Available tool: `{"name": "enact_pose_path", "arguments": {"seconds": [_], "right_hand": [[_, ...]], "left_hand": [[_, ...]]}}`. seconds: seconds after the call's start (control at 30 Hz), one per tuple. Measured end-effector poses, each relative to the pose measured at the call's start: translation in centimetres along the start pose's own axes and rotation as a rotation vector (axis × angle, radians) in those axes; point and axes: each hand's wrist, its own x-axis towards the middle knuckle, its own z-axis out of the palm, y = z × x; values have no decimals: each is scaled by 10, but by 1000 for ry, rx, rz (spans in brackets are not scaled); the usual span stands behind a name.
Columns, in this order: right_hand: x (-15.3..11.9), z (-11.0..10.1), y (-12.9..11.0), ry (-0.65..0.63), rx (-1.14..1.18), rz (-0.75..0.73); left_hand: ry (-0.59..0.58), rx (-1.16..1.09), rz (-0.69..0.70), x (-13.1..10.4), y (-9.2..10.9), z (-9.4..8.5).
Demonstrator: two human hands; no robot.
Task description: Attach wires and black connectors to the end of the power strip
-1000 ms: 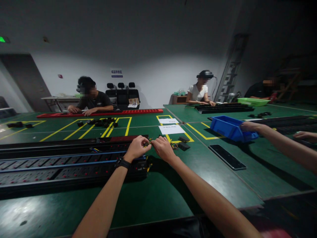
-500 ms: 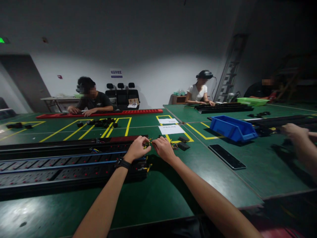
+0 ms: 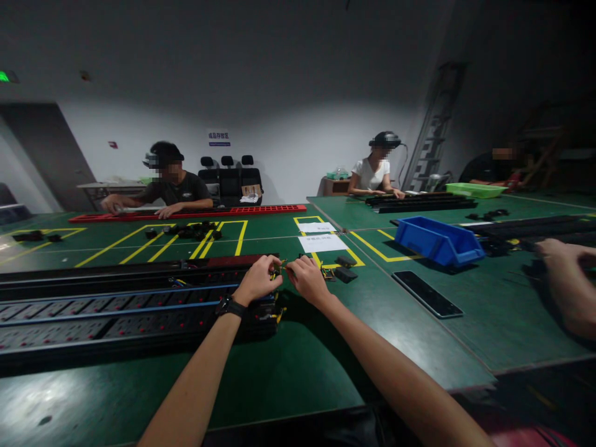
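Observation:
My left hand (image 3: 257, 277), with a black watch on its wrist, is closed in a pinch at the right end of the long black power strips (image 3: 153, 310). Close beside it, my right hand (image 3: 307, 279) is closed too, fingertips bent together. Between the fingertips shows a short bit of thin yellow-green wire (image 3: 284, 264), which both hands seem to pinch; its ends are hidden by the fingers. Further yellow wire ends (image 3: 280, 314) stick out of the nearer strip. Small black end pieces (image 3: 345, 274) with loose wires lie just right of my right hand.
A phone (image 3: 427, 294) and a blue bin (image 3: 437, 241) stand to the right, near another person's hand (image 3: 561, 264). White paper labels (image 3: 321, 243) lie ahead on the green table (image 3: 372, 335). Across it, people work at a red frame (image 3: 270, 210) and black profiles (image 3: 419, 203).
My hands stay almost in place, with only slight finger movement. The person across on the left has reached further left along the red frame. The other person's hand at right has shifted slightly.

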Motion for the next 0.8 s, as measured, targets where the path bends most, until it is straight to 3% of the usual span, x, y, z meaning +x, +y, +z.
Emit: {"name": "enact_pose_path", "arguments": {"seconds": [0.47, 0.8], "right_hand": [[2, -4, -7, -1, -17, -35], [1, -4, -9, 36, -23, -59]], "left_hand": [[-11, 116, -22, 3, -6, 1], [-18, 167, -91, 1, 1, -4]]}}
